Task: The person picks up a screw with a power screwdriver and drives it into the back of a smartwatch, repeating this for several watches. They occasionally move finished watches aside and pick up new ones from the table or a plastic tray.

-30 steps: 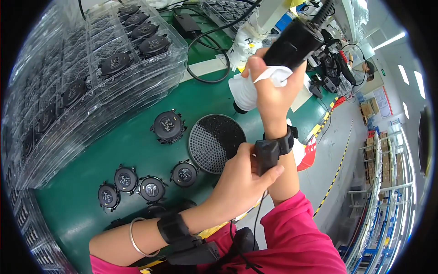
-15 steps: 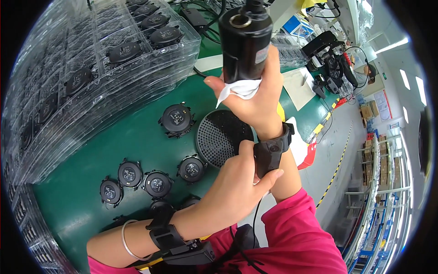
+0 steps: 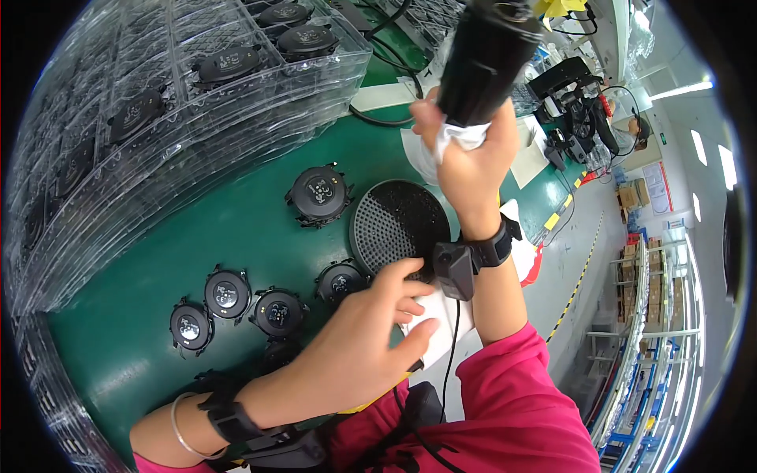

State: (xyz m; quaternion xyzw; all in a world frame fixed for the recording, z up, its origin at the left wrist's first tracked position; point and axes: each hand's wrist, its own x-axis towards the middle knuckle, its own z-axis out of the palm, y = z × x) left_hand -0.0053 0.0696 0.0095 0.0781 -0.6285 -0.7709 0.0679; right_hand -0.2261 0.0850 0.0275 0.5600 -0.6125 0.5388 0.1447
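My right hand (image 3: 477, 177) grips a black electric screwdriver (image 3: 489, 67), held upright above the bench, with a white cloth (image 3: 461, 138) between hand and tool. Lower down, my left hand (image 3: 359, 331) has its fingers apart and holds nothing. Its fingertips hover near a round black perforated dish (image 3: 386, 244) and over a white block-like item (image 3: 443, 327), partly covered by the hand. One round black watch body (image 3: 319, 193) lies left of the dish. Several more, such as this watch body (image 3: 227, 293), lie closer to me, some partly hidden by my left forearm.
Stacked clear plastic trays (image 3: 213, 130) holding more watch bodies fill the far left of the green bench (image 3: 142, 331). Cables (image 3: 386, 118) run behind the dish. Black equipment (image 3: 576, 118) stands at the far right. Shelving (image 3: 650, 331) lines the aisle, and another person is in the distance.
My left hand has let go of the black device on my right wrist and moved down, its fingers spreading. My right hand with the screwdriver has shifted right, and the view has shifted slightly.
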